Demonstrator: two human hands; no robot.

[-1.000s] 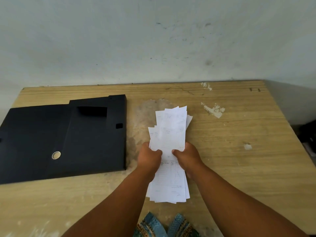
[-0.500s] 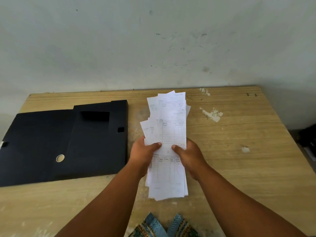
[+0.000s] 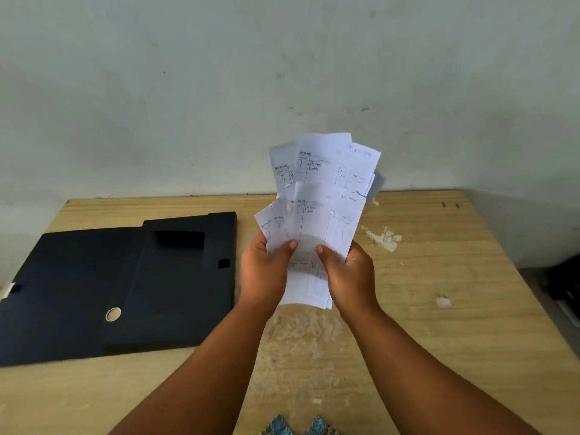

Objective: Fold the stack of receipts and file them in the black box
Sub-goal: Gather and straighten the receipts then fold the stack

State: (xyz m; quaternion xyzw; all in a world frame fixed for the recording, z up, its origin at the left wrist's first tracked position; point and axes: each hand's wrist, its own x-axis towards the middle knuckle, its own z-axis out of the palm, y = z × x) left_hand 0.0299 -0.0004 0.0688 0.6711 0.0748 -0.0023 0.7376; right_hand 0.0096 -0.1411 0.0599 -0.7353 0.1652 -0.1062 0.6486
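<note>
Pale, scuffed wall [image 3: 219, 89] behind; worn wooden table [image 3: 439, 309] with chipped white patches on its top. Black box [image 3: 125, 284] lies flat on the table's left side, closed as far as can be told, a round metal eyelet on its near face, well apart from the hands. Stack of receipts [image 3: 317, 211] held up off the table, roughly upright, top edges fanned and ragged, sheets out of line with each other. Left hand [image 3: 266, 271] clamped on the stack's left edge, thumb across the front; right hand [image 3: 351, 274] clamped on the right edge, thumb likewise pressed to the face. Both grips sit at the lower half, so the upper sheets splay loose. Judgement: step in hand is squaring the stack before the fold; no crease shows. To do it well, probably loosen both grips slightly and tap the bottom edge on the table so the sheets drop into line, then pinch again and fold across the middle with thumbs as the hinge. Risk: a loose outer sheet slipping out if the grip opens too far.
</note>
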